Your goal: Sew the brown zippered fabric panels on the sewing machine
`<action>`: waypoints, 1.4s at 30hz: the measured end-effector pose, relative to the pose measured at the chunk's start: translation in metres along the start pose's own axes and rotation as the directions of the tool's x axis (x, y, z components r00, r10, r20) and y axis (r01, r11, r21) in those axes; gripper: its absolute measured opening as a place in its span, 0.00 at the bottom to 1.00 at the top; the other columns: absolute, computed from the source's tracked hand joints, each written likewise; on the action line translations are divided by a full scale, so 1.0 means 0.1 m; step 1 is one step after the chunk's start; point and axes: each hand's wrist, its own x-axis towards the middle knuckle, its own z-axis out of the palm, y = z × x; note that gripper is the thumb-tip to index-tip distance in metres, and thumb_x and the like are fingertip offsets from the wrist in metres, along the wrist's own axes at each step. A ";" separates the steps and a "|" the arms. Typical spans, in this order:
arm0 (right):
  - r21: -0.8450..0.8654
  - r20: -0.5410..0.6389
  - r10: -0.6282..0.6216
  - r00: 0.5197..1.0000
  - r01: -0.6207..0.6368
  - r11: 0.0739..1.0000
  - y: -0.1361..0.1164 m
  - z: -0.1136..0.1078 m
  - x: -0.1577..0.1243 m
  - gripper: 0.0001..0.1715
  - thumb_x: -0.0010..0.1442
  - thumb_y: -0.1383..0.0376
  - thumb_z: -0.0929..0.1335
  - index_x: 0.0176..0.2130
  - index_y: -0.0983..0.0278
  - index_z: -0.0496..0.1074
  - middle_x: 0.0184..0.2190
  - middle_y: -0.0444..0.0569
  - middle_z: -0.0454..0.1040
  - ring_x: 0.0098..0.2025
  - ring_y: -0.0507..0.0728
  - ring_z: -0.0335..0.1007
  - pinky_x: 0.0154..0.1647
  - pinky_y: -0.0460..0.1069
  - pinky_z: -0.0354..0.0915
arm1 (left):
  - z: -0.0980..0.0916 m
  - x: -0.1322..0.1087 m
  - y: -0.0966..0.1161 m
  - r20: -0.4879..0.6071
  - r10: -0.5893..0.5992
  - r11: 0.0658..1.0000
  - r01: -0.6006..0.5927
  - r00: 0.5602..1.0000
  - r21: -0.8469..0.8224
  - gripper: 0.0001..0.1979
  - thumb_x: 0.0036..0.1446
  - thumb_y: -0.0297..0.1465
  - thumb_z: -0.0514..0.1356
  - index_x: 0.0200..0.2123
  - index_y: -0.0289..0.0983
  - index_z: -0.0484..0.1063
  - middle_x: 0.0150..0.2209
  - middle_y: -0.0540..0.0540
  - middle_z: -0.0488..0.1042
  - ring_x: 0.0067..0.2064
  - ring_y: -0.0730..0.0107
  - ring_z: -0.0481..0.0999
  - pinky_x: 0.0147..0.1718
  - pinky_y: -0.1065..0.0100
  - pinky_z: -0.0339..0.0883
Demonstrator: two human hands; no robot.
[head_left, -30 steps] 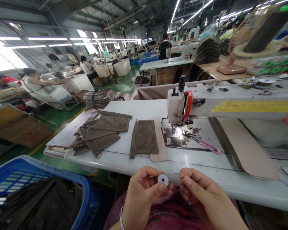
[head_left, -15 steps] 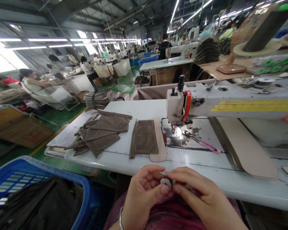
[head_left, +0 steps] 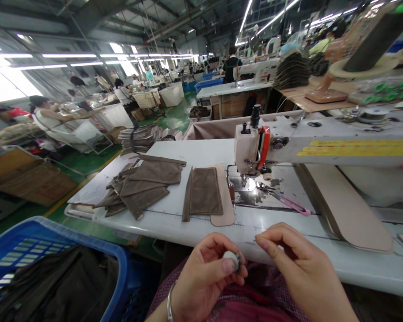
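Observation:
My left hand point(head_left: 211, 266), with a bracelet at the wrist, pinches a small metal bobbin point(head_left: 232, 258) between thumb and fingers, above my lap and just in front of the table edge. To its right, my right hand point(head_left: 290, 255) is closed in a pinch of thumb and forefinger; whatever is between the tips is too fine to make out. Beyond them stands the sewing machine point(head_left: 251, 145), with pink-handled snips point(head_left: 290, 203) lying beside its needle plate. A brown stitched fabric panel point(head_left: 204, 191) rests partly over a beige rounded piece point(head_left: 225, 197) left of the needle.
A pile of brown fabric pieces point(head_left: 147, 183) lies on the left of the white table point(head_left: 201, 150). Long beige panels point(head_left: 356, 210) are under the machine arm. A blue basket point(head_left: 121, 268) of dark fabric stands at lower left. A thread cone point(head_left: 372, 40) is at upper right.
My hands have drawn apart: the right has moved right and up, away from the bobbin. The left keeps the bobbin, now turned a little.

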 end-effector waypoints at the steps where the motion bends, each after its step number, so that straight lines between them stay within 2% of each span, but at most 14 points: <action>1: -0.013 -0.033 0.022 0.999 -0.022 1.000 0.04 -0.04 0.01 0.12 0.65 0.57 0.65 0.32 0.59 0.71 0.31 0.43 0.72 0.35 0.54 0.68 0.36 0.47 0.61 | -0.01 0.00 0.00 0.015 0.002 1.000 -0.002 1.000 -0.009 0.08 0.52 0.25 0.67 0.36 0.33 0.72 0.33 0.45 0.75 0.33 0.74 0.75 0.32 0.75 0.67; 8: -0.031 -0.165 0.136 0.977 -0.143 0.989 0.20 -0.18 0.04 0.14 0.62 0.52 0.67 0.36 0.59 0.71 0.36 0.43 0.73 0.40 0.55 0.68 0.40 0.47 0.60 | -0.06 0.00 -0.03 0.069 0.001 1.000 0.001 0.998 -0.021 0.11 0.50 0.25 0.68 0.37 0.33 0.72 0.34 0.45 0.74 0.35 0.73 0.75 0.32 0.74 0.66; 13: 0.002 -0.185 0.150 0.971 -0.152 0.988 0.22 -0.17 0.05 0.13 0.61 0.52 0.68 0.37 0.58 0.71 0.36 0.42 0.72 0.39 0.53 0.67 0.41 0.47 0.59 | -0.06 0.01 -0.05 0.082 0.031 1.000 -0.030 0.996 -0.006 0.13 0.48 0.27 0.71 0.37 0.33 0.73 0.35 0.45 0.74 0.34 0.73 0.74 0.30 0.76 0.65; 15: 0.110 -0.160 0.151 0.975 -0.135 0.985 0.18 -0.17 0.06 0.12 0.60 0.53 0.69 0.36 0.58 0.70 0.35 0.43 0.71 0.40 0.53 0.66 0.41 0.46 0.59 | -0.07 0.01 -0.06 0.046 0.043 0.998 -0.045 0.998 0.042 0.13 0.47 0.27 0.72 0.36 0.33 0.74 0.34 0.46 0.74 0.32 0.75 0.74 0.28 0.77 0.66; 17: 0.362 -0.057 0.164 0.985 -0.132 0.923 0.09 -0.16 0.07 0.11 0.61 0.54 0.68 0.36 0.58 0.68 0.36 0.43 0.70 0.38 0.52 0.65 0.40 0.46 0.60 | -0.10 0.01 -0.07 -0.005 0.046 0.991 -0.045 0.999 0.124 0.13 0.48 0.27 0.71 0.38 0.31 0.75 0.31 0.45 0.75 0.31 0.75 0.74 0.28 0.77 0.66; 19: 0.643 0.146 0.161 0.976 -0.217 0.734 -0.03 -0.12 0.06 0.10 0.65 0.55 0.65 0.35 0.58 0.65 0.34 0.43 0.70 0.32 0.51 0.64 0.36 0.47 0.62 | -0.13 0.01 -0.08 -0.048 0.032 0.981 -0.022 0.998 0.194 0.14 0.51 0.28 0.70 0.40 0.30 0.76 0.29 0.44 0.76 0.29 0.75 0.75 0.29 0.75 0.67; 21: 0.760 0.337 0.122 0.933 -0.346 0.550 -0.14 -0.06 0.05 0.11 0.68 0.56 0.61 0.35 0.59 0.62 0.29 0.42 0.69 0.27 0.50 0.63 0.31 0.47 0.61 | -0.14 0.00 -0.09 -0.065 0.013 0.977 0.002 0.998 0.211 0.15 0.49 0.27 0.71 0.42 0.31 0.75 0.30 0.44 0.78 0.29 0.74 0.76 0.31 0.74 0.68; 23: 0.763 0.414 0.120 0.902 -0.416 0.496 -0.19 0.02 0.05 0.11 0.68 0.56 0.62 0.35 0.59 0.62 0.23 0.39 0.64 0.23 0.49 0.62 0.27 0.45 0.59 | -0.12 -0.01 -0.09 -0.058 -0.003 0.980 0.014 0.998 0.196 0.17 0.44 0.25 0.73 0.40 0.32 0.76 0.30 0.45 0.77 0.31 0.74 0.76 0.32 0.75 0.68; 25: 0.754 0.402 0.176 0.899 -0.434 0.494 -0.20 0.11 0.07 0.12 0.66 0.56 0.64 0.35 0.60 0.62 0.20 0.37 0.60 0.21 0.48 0.62 0.25 0.44 0.58 | -0.09 -0.02 -0.09 -0.039 0.017 0.979 -0.009 0.999 0.206 0.18 0.41 0.22 0.74 0.38 0.33 0.77 0.31 0.47 0.77 0.32 0.74 0.76 0.32 0.75 0.68; 29: 0.777 0.368 0.263 0.892 -0.450 0.440 -0.15 0.25 0.15 0.15 0.64 0.55 0.66 0.33 0.61 0.61 0.19 0.35 0.57 0.18 0.47 0.61 0.22 0.43 0.56 | -0.04 -0.02 -0.08 0.010 0.079 0.958 -0.079 0.997 0.276 0.15 0.41 0.19 0.73 0.35 0.32 0.79 0.35 0.45 0.78 0.33 0.74 0.77 0.33 0.75 0.70; 33: 0.806 0.338 0.315 0.887 -0.445 0.389 -0.16 0.35 0.22 0.16 0.62 0.54 0.68 0.32 0.61 0.61 0.19 0.35 0.56 0.17 0.47 0.58 0.19 0.43 0.54 | -0.09 -0.02 -0.09 -0.021 0.045 0.961 -0.037 0.999 0.273 0.15 0.41 0.21 0.73 0.36 0.33 0.79 0.32 0.45 0.78 0.29 0.74 0.77 0.29 0.75 0.71; 38: 0.834 0.285 0.332 0.899 -0.404 0.377 -0.15 0.39 0.25 0.14 0.61 0.56 0.69 0.32 0.61 0.63 0.19 0.35 0.55 0.17 0.46 0.53 0.19 0.43 0.55 | -0.11 -0.02 -0.11 -0.071 0.008 0.964 0.011 0.997 0.264 0.15 0.41 0.22 0.73 0.36 0.33 0.78 0.29 0.46 0.77 0.27 0.75 0.77 0.27 0.76 0.71; 40: 0.822 0.285 0.316 0.905 -0.401 0.404 -0.10 0.34 0.26 0.13 0.62 0.56 0.68 0.33 0.60 0.64 0.22 0.37 0.60 0.21 0.47 0.58 0.23 0.43 0.60 | -0.10 -0.01 -0.09 -0.053 0.025 0.958 -0.008 0.998 0.286 0.15 0.42 0.23 0.73 0.36 0.34 0.79 0.31 0.47 0.77 0.28 0.75 0.77 0.29 0.76 0.72; 42: 0.790 0.206 0.297 0.932 -0.338 0.512 -0.03 0.28 0.25 0.11 0.61 0.56 0.69 0.38 0.58 0.66 0.34 0.41 0.68 0.32 0.49 0.66 0.34 0.46 0.66 | -0.09 -0.02 -0.06 -0.027 0.094 0.926 -0.077 0.995 0.369 0.14 0.45 0.23 0.71 0.38 0.36 0.79 0.34 0.47 0.76 0.32 0.73 0.78 0.33 0.73 0.73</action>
